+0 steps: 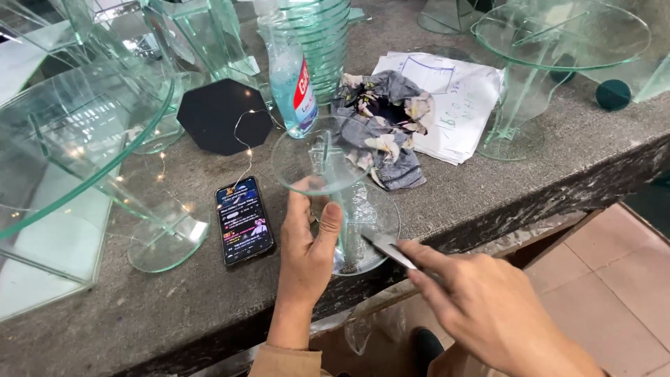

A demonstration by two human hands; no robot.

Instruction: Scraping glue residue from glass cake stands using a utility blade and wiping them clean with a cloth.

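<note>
Four round clear glass pedestal stands show whole: one small (328, 174), one large at left (77, 139), one low (167, 237), one at right (558, 35). One black smartphone (243, 220), one black octagonal plate (223, 115), one clear plastic bottle (293, 87), one crumpled grey floral cloth (384, 126), two hands.

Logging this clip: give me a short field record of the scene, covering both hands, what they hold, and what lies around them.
Surface: grey stone counter
Left hand: grips the top disc of a small glass stand
Right hand: holds a flat metal blade against the stand's round base
Left of stand: smartphone, screen lit, lying flat; black octagonal plate
Behind stand: clear plastic bottle, crumpled patterned cloth, paper sheets
Other: more glass stands, string of small lights
</note>
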